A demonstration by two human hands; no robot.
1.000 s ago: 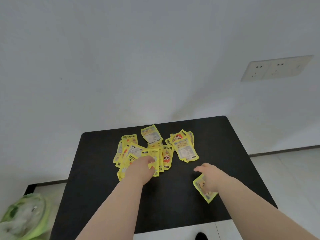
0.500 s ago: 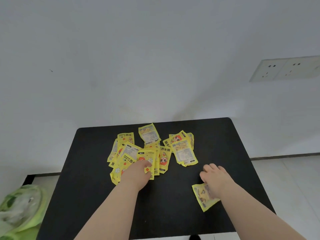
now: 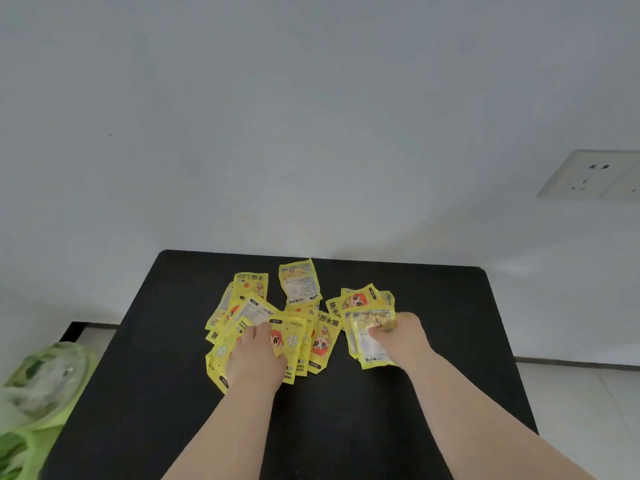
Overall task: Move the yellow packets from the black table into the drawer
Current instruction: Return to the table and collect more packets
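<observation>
- The black table (image 3: 346, 427) is standing against a pale wall (image 3: 277, 116), and the yellow packets (image 3: 298, 336) are lying in a loose overlapping spread around its middle and toward 12 o'clock.
- The left hand (image 3: 254, 358) is resting palm down on the packets at the 9 o'clock side of the spread, fingers flattened over them; whether it is actually gripping any I cannot tell.
- The right hand (image 3: 401, 336) is sitting at the 3 o'clock side, its fingers curling around a crinkled packet (image 3: 372, 322) that is lying on top of a small stack (image 3: 369, 355).
- One packet (image 3: 299, 280) is lying face down at 12 o'clock, just beside the rest.
- No drawer is showing in the head view.
- A green bag (image 3: 38, 386) is sitting on the floor at 8 o'clock, apart from the table.
- A wall socket (image 3: 592, 174) is showing at 2 o'clock.
</observation>
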